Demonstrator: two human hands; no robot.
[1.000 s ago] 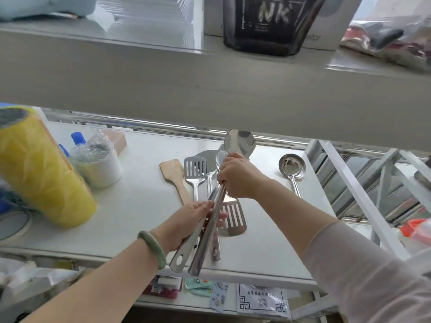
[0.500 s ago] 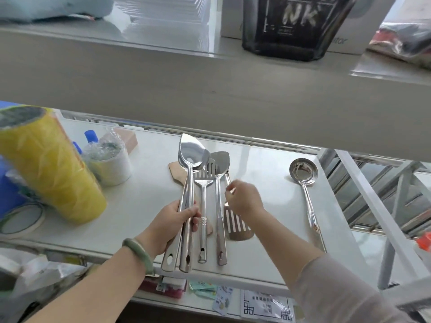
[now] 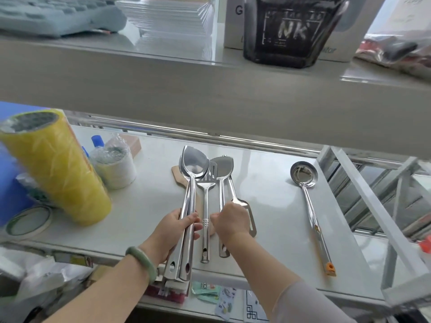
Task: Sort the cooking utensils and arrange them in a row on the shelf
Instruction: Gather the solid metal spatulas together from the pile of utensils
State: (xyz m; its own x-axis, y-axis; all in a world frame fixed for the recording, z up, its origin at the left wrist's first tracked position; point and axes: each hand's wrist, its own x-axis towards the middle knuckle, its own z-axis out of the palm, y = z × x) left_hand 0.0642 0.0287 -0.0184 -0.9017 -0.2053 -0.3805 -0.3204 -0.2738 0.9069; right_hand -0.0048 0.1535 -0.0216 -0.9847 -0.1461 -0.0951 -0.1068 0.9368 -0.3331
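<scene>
On the white shelf (image 3: pixel 144 206) my left hand (image 3: pixel 177 229) is shut around the handles of two stacked steel spoon-spatulas (image 3: pixel 192 164), which point away from me. To their right lie a slotted steel spatula (image 3: pixel 206 183) and a solid steel turner (image 3: pixel 224 166), side by side. My right hand (image 3: pixel 229 220) is closed over the turner's handle. A second slotted turner (image 3: pixel 248 213) lies reversed, partly under that hand. A wooden spatula (image 3: pixel 177 176) shows beneath the spoons. A steel ladle (image 3: pixel 303 176) with an orange handle tip lies apart at the right.
A tall yellow roll (image 3: pixel 58 171), wrapped tape rolls (image 3: pixel 116 169) and a flat tape ring (image 3: pixel 28 220) stand at the shelf's left. The upper shelf (image 3: pixel 210 89) overhangs closely and carries a black bag (image 3: pixel 291 31). A white rack frame (image 3: pixel 373 206) borders the right.
The spoon-spatulas went from tilted in both hands to held straight in my left hand alone. My right hand let go of them and closed over the turner's handle.
</scene>
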